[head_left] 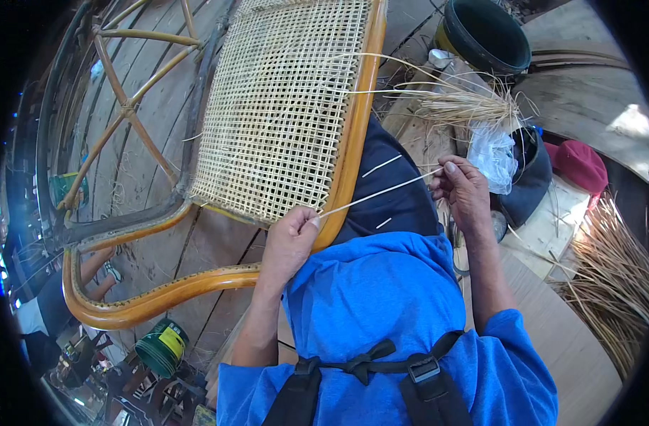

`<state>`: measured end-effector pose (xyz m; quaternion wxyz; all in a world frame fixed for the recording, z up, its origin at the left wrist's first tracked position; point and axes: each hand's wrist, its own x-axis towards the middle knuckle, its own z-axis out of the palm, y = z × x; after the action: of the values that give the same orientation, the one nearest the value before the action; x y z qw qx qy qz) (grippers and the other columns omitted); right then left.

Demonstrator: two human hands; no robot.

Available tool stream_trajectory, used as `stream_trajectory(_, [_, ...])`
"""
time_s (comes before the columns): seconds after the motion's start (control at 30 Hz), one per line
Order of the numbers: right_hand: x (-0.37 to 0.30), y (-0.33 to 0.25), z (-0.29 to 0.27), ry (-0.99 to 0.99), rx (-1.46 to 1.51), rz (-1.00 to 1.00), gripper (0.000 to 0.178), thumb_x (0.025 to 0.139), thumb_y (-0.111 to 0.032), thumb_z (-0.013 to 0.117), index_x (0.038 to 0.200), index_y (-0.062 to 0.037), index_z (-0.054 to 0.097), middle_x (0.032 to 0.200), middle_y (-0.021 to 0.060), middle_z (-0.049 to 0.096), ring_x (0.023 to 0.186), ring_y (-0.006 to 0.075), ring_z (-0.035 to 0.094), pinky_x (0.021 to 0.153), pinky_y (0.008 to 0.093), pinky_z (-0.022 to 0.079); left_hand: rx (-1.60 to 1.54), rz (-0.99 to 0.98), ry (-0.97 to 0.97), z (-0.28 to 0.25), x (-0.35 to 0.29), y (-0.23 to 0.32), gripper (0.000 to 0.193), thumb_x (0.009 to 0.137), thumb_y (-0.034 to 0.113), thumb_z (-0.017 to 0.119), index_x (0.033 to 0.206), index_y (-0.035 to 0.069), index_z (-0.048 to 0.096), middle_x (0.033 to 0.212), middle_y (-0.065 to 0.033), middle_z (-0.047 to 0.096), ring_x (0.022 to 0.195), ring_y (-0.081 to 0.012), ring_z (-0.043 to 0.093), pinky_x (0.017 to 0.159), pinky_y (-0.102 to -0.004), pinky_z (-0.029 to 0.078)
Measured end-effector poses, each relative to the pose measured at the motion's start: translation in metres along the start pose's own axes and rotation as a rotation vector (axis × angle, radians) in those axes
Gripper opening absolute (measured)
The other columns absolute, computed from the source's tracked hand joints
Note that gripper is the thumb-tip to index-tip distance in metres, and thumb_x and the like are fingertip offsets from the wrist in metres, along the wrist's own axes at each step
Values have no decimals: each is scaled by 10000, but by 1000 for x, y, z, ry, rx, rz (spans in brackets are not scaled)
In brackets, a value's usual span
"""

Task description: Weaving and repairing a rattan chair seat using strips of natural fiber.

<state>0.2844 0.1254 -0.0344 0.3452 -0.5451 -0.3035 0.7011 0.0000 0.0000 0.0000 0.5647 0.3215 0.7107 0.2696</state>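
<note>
A chair frame of bent, varnished rattan [356, 135] leans across my lap, with an open-weave cane panel [278, 113] stretched inside it. At the panel's lower right corner, my left hand [289, 245] is closed, thumb and fingers pinching a thin pale cane strand [381, 191]. The strand runs taut up to the right, where my right hand [468, 195] pinches its other end between thumb and fingers above my dark trousers. Two loose strand ends stick out from the panel's right edge. Short cane bits [382, 165] lie on my thigh.
To the right are a bundle of cane strands [473, 106], a clear plastic bag [492, 160], a dark bucket [484, 39], a dark red cap [578, 167] and a large cane heap [615, 263]. A green bucket [161, 348] stands lower left. Another person's leg [97, 277] shows at left.
</note>
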Motion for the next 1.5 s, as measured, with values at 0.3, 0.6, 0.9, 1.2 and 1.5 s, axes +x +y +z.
stream_trajectory(0.3, [-4, 0, 15, 24, 363, -50, 181, 899, -169, 549, 1002, -20, 560, 808, 91, 612, 670, 184, 632, 529, 269, 524, 127, 111, -99, 1, -2, -3, 205, 915, 212, 509, 881, 28, 593, 605, 27, 480, 548, -45, 431, 493, -203, 355])
stream_trajectory(0.6, [2, 0, 17, 232, -5, -260, 143, 880, -138, 578, 926, -5, 602, 696, 45, 584, 548, 112, 574, 476, 226, 472, -283, -197, -557, -6, -10, 22, 264, 921, 174, 462, 1055, -29, 564, 547, 28, 450, 458, -41, 389, 443, -170, 320])
stream_trajectory(0.9, [11, 7, 9, 193, 54, -279, 138, 884, -116, 564, 951, -4, 606, 683, 39, 579, 573, 111, 574, 492, 225, 471, -106, -90, -440, 2, -19, 27, 256, 892, 135, 470, 1060, -24, 579, 571, 36, 468, 494, -34, 404, 457, -182, 318])
stream_trajectory(1.2, [-3, -102, -78, 570, -61, -670, 203, 909, -150, 531, 1058, -18, 566, 758, 42, 592, 645, 105, 565, 566, 226, 467, 9, -76, -296, 1, -16, 33, 204, 894, 117, 471, 1009, 6, 597, 669, -9, 557, 604, -65, 507, 560, -209, 421])
stream_trajectory(1.5, [-69, -53, 45, 76, 117, -227, 139, 893, -105, 548, 976, 5, 569, 770, 79, 623, 601, 123, 613, 511, 216, 496, 367, 869, -64, 90, -3, 126, 189, 842, 84, 602, 1015, 21, 560, 872, -51, 591, 829, -85, 560, 740, -239, 454])
